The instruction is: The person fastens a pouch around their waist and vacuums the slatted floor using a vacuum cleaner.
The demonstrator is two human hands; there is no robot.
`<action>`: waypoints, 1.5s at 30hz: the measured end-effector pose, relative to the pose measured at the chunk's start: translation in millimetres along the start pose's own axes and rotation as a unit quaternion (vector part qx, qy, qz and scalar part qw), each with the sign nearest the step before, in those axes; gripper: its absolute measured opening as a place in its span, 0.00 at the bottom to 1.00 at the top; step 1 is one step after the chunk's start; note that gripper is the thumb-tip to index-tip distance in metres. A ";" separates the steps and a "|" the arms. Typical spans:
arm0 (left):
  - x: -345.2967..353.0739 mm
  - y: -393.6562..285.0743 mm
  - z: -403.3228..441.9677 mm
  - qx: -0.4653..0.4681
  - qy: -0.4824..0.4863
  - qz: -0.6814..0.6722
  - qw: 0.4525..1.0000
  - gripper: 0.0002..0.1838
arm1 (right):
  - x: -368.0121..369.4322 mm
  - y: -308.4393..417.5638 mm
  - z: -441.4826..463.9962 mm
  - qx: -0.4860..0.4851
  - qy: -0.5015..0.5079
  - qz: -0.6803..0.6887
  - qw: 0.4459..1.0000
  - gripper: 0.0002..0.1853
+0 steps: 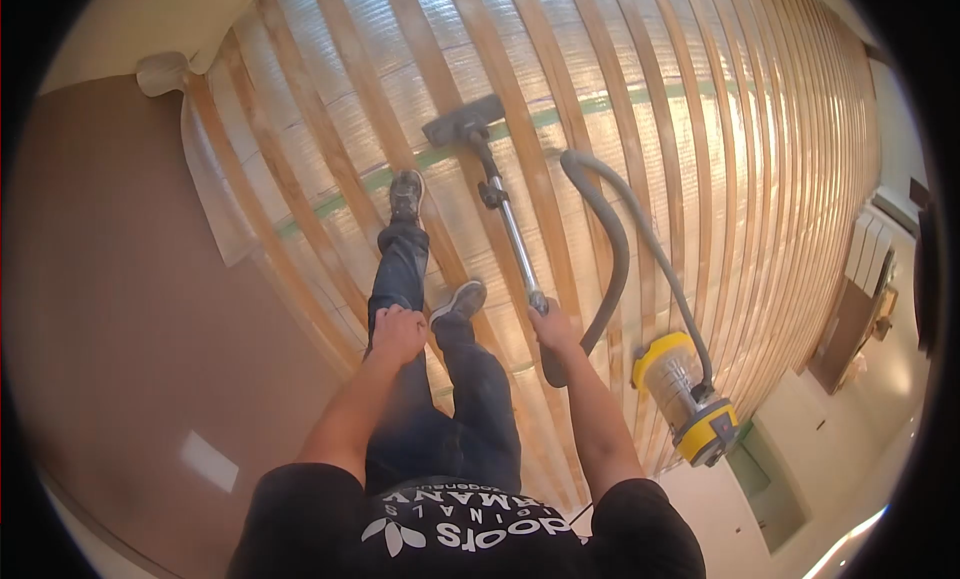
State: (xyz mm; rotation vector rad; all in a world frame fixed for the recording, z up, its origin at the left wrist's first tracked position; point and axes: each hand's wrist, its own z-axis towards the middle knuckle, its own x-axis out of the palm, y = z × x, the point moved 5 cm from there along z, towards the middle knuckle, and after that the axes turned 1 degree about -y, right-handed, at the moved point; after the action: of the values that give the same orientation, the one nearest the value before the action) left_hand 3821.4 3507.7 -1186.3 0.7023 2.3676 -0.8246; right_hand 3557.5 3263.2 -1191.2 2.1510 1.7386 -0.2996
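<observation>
My right hand (553, 329) is closed round the grip end of a vacuum cleaner wand (515, 241), a metal tube with a dark collar. At its far end a wide dark floor nozzle (463, 122) lies across the wooden battens. My left hand (400, 334) rests on my left knee, its fingers curled over the dark trousers. A grey hose (622, 244) loops up from near my right hand and back down to the vacuum cleaner (688, 399), which has a clear drum and yellow ends.
Parallel wooden battens (545, 174) run over shiny foil sheeting (520, 39) with green tape strips. My shoes (407, 194) stand among the battens. A brown wall or panel (130, 269) is on the left. At the far right are a white radiator (870, 249) and various items.
</observation>
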 end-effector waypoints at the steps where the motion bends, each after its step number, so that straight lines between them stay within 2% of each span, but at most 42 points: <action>1: 4.2 -1.1 -2.4 0.004 0.000 0.010 1.000 0.09 | 5.5 -22.3 -10.7 -0.020 -0.022 -0.030 0.999 0.31; 3: 3.4 -3.5 2.0 0.012 -0.003 0.028 1.000 0.09 | 14.8 -69.3 -26.3 -0.065 -0.066 -0.092 0.991 0.32; 5: 3.1 -5.4 3.4 0.001 0.034 0.036 0.999 0.12 | 18.0 -103.3 -52.6 0.043 -0.013 -0.076 0.996 0.35; 7: -4.7 -6.8 8.1 -0.002 0.051 0.035 0.998 0.13 | 27.7 -151.0 -63.5 0.069 0.000 -0.054 0.996 0.36; 10: -15.1 -2.9 11.9 -0.005 0.059 0.024 0.998 0.13 | 21.3 -188.7 -85.7 0.092 -0.067 -0.078 0.990 0.30; 11: -17.2 -1.4 14.5 -0.008 0.066 0.020 0.998 0.13 | 11.1 -178.4 -90.3 0.095 -0.084 -0.099 0.987 0.28; 13: -21.9 5.5 21.5 -0.012 0.068 0.017 0.997 0.13 | 0.4 -153.2 -90.6 0.049 -0.075 -0.085 0.992 0.28; 16: -26.1 7.3 24.0 -0.018 0.077 0.007 0.997 0.14 | -5.8 -107.8 -77.8 -0.026 -0.097 -0.014 0.995 0.30; 22: -54.6 22.3 36.2 -0.042 0.076 -0.033 0.996 0.14 | -6.7 90.0 18.5 -0.106 -0.099 -0.002 0.989 0.32; 25: -74.7 28.9 42.4 -0.047 0.062 -0.069 0.995 0.13 | -8.9 213.9 73.8 -0.158 -0.098 0.013 0.982 0.32; 26: -80.2 32.7 43.3 -0.030 -0.009 -0.095 0.995 0.10 | -10.7 255.6 91.3 -0.168 -0.094 0.011 0.981 0.31; 28: -94.0 38.8 51.3 -0.041 -0.007 -0.116 0.992 0.10 | -18.9 341.5 114.5 -0.176 -0.093 0.007 0.980 0.32; 34: -135.8 60.4 72.1 -0.071 -0.016 -0.177 0.982 0.10 | -46.4 547.5 172.8 -0.219 -0.109 -0.064 0.967 0.34; 37: -147.5 69.8 79.4 -0.087 -0.024 -0.201 0.975 0.11 | -54.4 621.9 203.6 -0.228 -0.076 -0.048 0.970 0.33; 38: -153.2 72.4 81.8 -0.095 -0.027 -0.210 0.973 0.10 | -57.4 646.0 213.9 -0.254 -0.124 -0.094 0.955 0.35; 41: -167.1 83.3 88.3 -0.090 -0.074 -0.242 0.963 0.12 | -61.4 716.8 242.6 -0.261 -0.084 -0.096 0.957 0.36; 44: -177.3 95.6 94.1 -0.098 -0.077 -0.257 0.958 0.11 | -48.1 774.5 274.5 -0.312 -0.109 -0.051 0.942 0.27; 45: -179.6 98.5 95.1 -0.097 -0.077 -0.263 0.957 0.11 | -44.0 782.4 276.4 -0.308 -0.107 -0.047 0.944 0.27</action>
State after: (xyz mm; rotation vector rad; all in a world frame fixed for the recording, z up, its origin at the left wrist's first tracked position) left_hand 4041.5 3457.7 -1177.1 -0.0832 2.4727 -0.8006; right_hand 4325.6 2971.7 -1316.0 1.5307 1.5472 -0.0025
